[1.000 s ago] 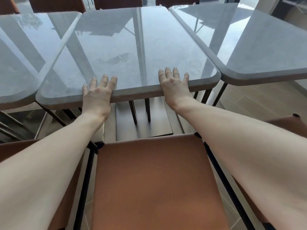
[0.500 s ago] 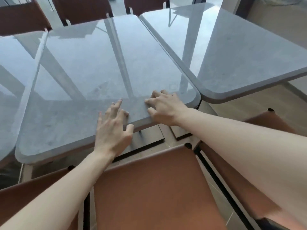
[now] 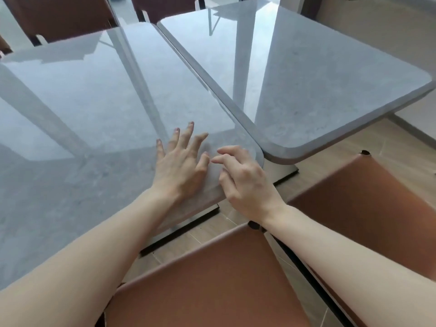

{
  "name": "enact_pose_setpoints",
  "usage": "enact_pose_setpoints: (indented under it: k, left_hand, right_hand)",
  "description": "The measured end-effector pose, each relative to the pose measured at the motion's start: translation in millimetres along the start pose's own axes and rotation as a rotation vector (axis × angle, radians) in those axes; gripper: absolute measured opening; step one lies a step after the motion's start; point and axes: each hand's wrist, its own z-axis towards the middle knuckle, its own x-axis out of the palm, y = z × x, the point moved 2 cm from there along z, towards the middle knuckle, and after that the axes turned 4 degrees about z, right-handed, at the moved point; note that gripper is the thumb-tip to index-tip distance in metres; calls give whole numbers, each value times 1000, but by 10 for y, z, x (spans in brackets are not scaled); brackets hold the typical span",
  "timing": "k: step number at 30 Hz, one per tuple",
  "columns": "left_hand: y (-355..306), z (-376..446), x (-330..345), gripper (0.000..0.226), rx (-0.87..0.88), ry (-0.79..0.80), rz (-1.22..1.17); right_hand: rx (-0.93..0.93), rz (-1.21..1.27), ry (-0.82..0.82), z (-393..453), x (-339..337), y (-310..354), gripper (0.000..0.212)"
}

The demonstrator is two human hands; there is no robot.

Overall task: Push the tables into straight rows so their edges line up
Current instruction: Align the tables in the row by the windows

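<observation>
Wood-look floor planks (image 3: 368, 147) showed under two grey stone-look tables, with brown leather chairs (image 3: 207, 279) pulled in close below my view. My left hand (image 3: 179, 166) lay flat on the near table (image 3: 94, 109) at its near right corner, fingers spread and straight, its grip released. My right hand (image 3: 245, 182) hovered at that same corner with fingers loosely curled, and I could not tell whether it grasped the edge or only brushed it. The right-hand table (image 3: 306, 74) sat just beside the near one, their long edges almost touching, but its near end reached further toward me, so the ends did not line up. To do this step well, I judged I should press both palms low on the corner edge and push steadily along the seam, so the surface slid without twisting. Small nudges would suit, checking the two near ends against each other. Legs and pedestal bases were mostly hidden under the tops, so I could not see what might catch. Strong window reflections washed over both tops, the seam's far end was hard to read, and the left side of the near table ran out of frame.
</observation>
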Motion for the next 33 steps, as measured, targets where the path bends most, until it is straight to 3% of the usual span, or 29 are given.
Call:
enact_pose_setpoints:
  k: [5, 14, 20, 28, 33]
  left_hand:
    - [6, 127, 101, 52, -19, 57, 34]
    - [-2, 121, 64, 52, -27, 67, 4]
    - [-12, 106, 59, 51, -39, 51, -31]
    - [-11, 101, 55, 53, -57, 40, -42]
    - [-12, 95, 58, 53, -52, 38, -47]
  right_hand:
    - [65, -85, -74, 65, -34, -225, 48]
    - [16, -182, -314, 163, 99, -345, 37]
    - [49, -120, -332, 144, 89, -346, 36]
    - [443, 173, -853, 39, 284, -274, 49]
    - [557, 276, -928, 42, 323, -280, 73]
